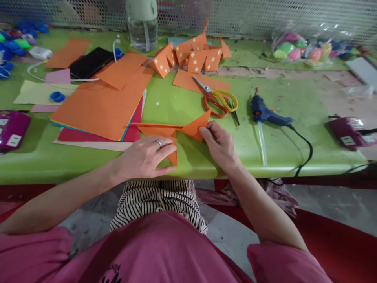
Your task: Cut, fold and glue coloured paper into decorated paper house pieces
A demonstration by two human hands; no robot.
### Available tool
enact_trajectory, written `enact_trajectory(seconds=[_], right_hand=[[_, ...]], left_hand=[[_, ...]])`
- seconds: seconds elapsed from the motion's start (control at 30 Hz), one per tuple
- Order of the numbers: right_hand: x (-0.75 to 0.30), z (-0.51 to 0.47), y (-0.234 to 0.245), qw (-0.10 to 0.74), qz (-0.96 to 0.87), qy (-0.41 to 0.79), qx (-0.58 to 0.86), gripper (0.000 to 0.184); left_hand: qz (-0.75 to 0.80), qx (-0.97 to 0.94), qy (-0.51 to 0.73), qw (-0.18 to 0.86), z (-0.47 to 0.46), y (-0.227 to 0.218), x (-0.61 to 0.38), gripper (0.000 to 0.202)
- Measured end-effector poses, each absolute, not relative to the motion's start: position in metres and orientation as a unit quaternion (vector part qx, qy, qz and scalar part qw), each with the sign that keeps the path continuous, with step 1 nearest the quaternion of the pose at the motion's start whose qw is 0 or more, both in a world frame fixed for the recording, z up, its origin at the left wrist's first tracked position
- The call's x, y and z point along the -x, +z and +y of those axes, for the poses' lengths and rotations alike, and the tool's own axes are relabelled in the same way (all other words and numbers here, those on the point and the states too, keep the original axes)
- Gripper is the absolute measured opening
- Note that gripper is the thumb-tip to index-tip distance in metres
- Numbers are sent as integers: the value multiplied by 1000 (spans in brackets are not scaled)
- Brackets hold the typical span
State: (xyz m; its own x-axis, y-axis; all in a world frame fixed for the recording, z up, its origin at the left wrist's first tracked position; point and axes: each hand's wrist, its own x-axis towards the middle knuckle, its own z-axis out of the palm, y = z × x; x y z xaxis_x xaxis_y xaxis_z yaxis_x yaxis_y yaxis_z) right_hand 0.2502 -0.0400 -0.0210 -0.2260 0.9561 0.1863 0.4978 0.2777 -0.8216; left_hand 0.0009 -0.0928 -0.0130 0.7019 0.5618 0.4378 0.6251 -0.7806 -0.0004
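A folded orange paper shape (pixel 193 127) lies near the table's front edge, with a long thin strip along its top and pointed flaps. My right hand (pixel 218 143) pinches its right flap between thumb and fingers. Flat over its lower left part rests my left hand (pixel 150 155), fingers stretched out and a ring on one of them. Part of the paper is hidden under that hand. Scissors (pixel 216 100) with one red and one yellow handle lie just beyond my right hand, partly on an orange paper piece (pixel 184 80).
A stack of coloured paper (pixel 97 106) and a black phone (pixel 91 63) lie at left. Orange folded paper figures with pale spots (pixel 203 57) stand at the back. To the right are a blue glue gun (pixel 266 112) with its cord and a purple box (pixel 350 131).
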Motion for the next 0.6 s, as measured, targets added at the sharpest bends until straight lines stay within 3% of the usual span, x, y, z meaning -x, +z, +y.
enact_trajectory(seconds=[0.07,0.27,0.43,0.6], right_hand=[[-253,-39,-25,384,-679,364,509,35],[-254,-38,-29,427,-641,400,497,37],[-251,-43,-17,351,-719,343,493,31],[-250,-43,-14,284,-799,261,461,24]], left_hand=[[-320,920,-218,62,-91,-11,1,58],[-332,912,-207,118,-87,-6,7,49],[-353,902,-221,116,-92,-15,0,10],[-447,863,-234,17,-100,-16,-9,18]])
